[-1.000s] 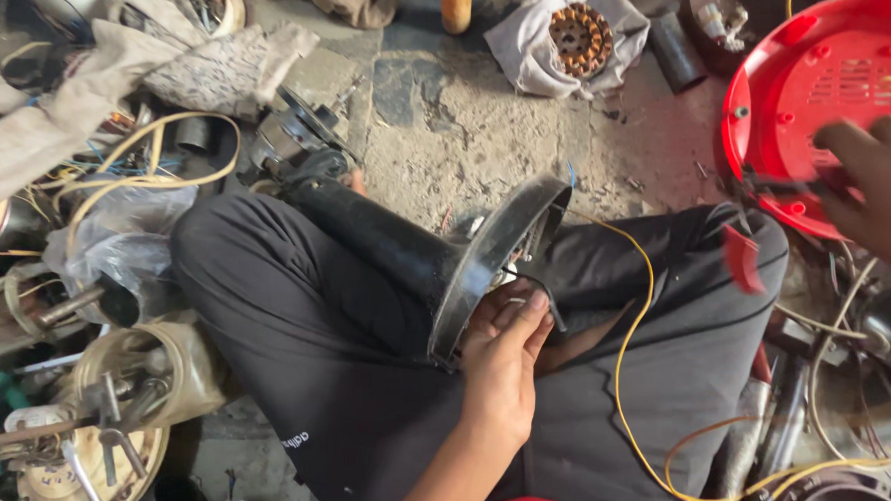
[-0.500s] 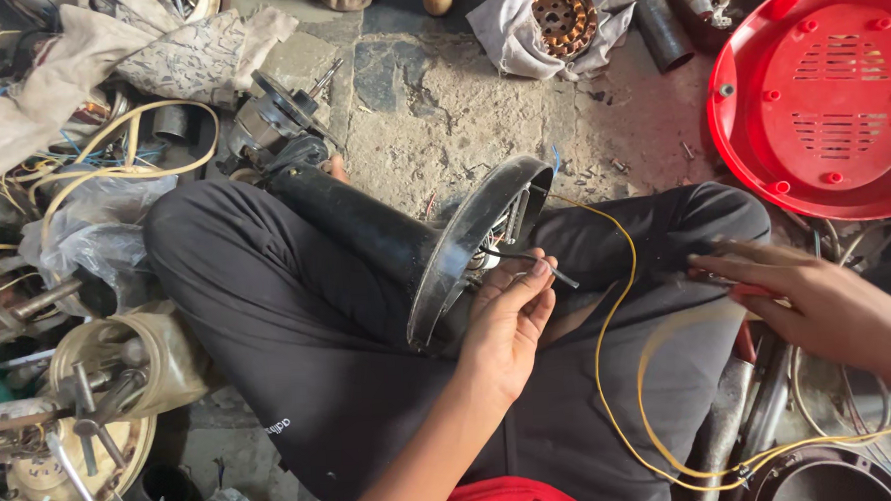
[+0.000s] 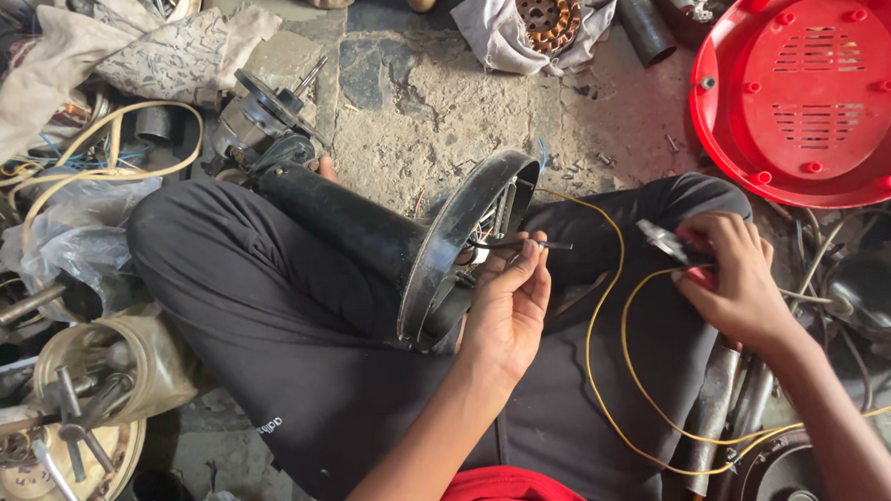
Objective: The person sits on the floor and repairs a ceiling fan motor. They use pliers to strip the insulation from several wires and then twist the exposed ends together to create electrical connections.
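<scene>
A black fan motor housing [image 3: 435, 246] with a round rim lies tilted across my lap. My left hand [image 3: 508, 303] rests against its open end and pinches a thin dark wire [image 3: 525, 244] that comes out of it. My right hand [image 3: 732, 283] is over my right knee, closed on a small pair of pliers [image 3: 666, 243] with red handles. A long yellow wire [image 3: 609, 313] loops from the housing across my dark trousers to my right hand.
A red round fan cover [image 3: 809, 79] lies on the ground at the upper right. A copper-wound stator on a cloth [image 3: 545, 11] sits at the top. Motor parts, wires and plastic bags [image 3: 77, 297] crowd the left side. Metal tubes [image 3: 718, 409] lie by my right leg.
My right hand left the red cover and came down to my right knee, where it now grips the pliers. My left hand stayed at the housing's open end.
</scene>
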